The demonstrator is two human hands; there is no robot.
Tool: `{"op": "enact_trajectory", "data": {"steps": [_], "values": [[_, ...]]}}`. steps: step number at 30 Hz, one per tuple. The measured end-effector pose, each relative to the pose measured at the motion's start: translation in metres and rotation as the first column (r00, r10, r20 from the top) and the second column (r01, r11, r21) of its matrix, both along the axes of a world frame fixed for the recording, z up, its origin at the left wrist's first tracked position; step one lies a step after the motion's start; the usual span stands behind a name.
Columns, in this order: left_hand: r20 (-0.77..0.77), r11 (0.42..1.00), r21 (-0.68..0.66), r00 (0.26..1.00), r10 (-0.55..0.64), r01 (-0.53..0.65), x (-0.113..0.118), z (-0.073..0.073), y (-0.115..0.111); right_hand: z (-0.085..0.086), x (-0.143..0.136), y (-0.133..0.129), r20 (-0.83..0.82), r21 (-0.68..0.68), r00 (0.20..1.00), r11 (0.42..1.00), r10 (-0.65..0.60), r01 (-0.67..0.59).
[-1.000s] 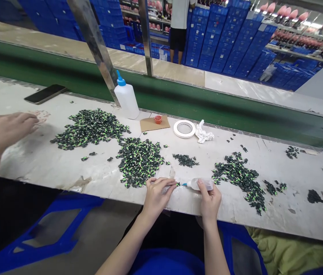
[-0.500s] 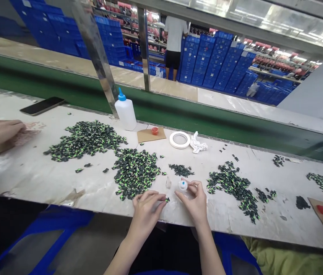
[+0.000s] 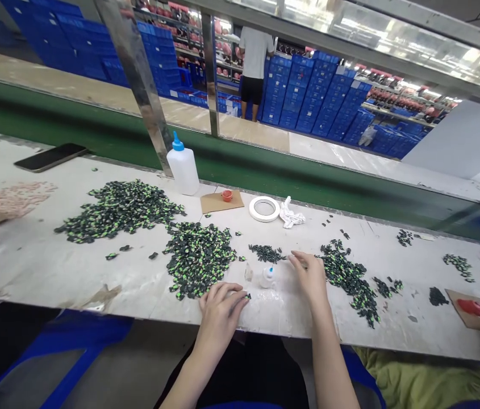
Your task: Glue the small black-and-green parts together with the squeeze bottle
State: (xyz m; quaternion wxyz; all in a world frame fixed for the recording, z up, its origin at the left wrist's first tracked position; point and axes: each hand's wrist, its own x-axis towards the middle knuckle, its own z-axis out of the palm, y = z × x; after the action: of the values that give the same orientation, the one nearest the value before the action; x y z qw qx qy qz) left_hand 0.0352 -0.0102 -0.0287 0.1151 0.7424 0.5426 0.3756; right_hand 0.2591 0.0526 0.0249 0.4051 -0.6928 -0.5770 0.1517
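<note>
My left hand (image 3: 221, 309) rests at the table's front edge, thumb and fingers closed on a small black-and-green part (image 3: 247, 296). At the right end of a little heap of thin black pieces (image 3: 265, 253), my right hand (image 3: 311, 277) has its thumb and fingertips close together; what is between them, if anything, is too small to make out. A small white bottle with a blue tip (image 3: 268, 277) stands on the table between my hands, touched by neither. Beside it is a small clear piece (image 3: 249, 272).
Piles of black-and-green parts lie left (image 3: 199, 258) and right (image 3: 348, 278). Behind are a large white bottle (image 3: 183, 170), cardboard with a red cup (image 3: 226, 195), a tape roll (image 3: 264, 218) and crumpled tissue (image 3: 291, 215). Other people's hands show at both sides.
My right hand has let go of the small blue-tipped bottle and moved up and right to the thin black pieces. My left hand stays nearly still with its part.
</note>
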Motion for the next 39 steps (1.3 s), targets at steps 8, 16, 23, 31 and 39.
{"op": "enact_trajectory", "data": {"steps": [8, 16, 23, 31, 39], "values": [[0.208, 0.999, -0.042, 0.978, -0.011, 0.02, 0.0, 0.012, -0.003, -0.011, -0.014, 0.016, -0.007, 0.003, 0.999, 0.999, -0.041, 0.041], [0.452, 0.994, -0.099, 0.892, 0.012, 0.037, 0.012, 0.05, -0.007, 0.021, -0.034, -0.062, -0.403, 0.0, 0.907, 0.991, -0.124, 0.136], [0.453, 0.996, -0.012, 0.888, -0.073, 0.088, 0.022, 0.061, -0.011, 0.03, -0.057, -0.086, -0.513, -0.048, 0.856, 0.993, 0.069, -0.108], [0.481, 0.986, -0.049, 0.868, -0.118, 0.161, 0.022, 0.057, -0.011, 0.025, -0.055, -0.082, -0.614, -0.099, 0.773, 0.956, 0.159, -0.275], [0.554, 0.955, -0.209, 0.83, -0.063, 0.212, 0.022, 0.064, -0.013, 0.016, -0.057, -0.084, -0.643, 0.048, 0.732, 0.965, 0.227, -0.257]]}}
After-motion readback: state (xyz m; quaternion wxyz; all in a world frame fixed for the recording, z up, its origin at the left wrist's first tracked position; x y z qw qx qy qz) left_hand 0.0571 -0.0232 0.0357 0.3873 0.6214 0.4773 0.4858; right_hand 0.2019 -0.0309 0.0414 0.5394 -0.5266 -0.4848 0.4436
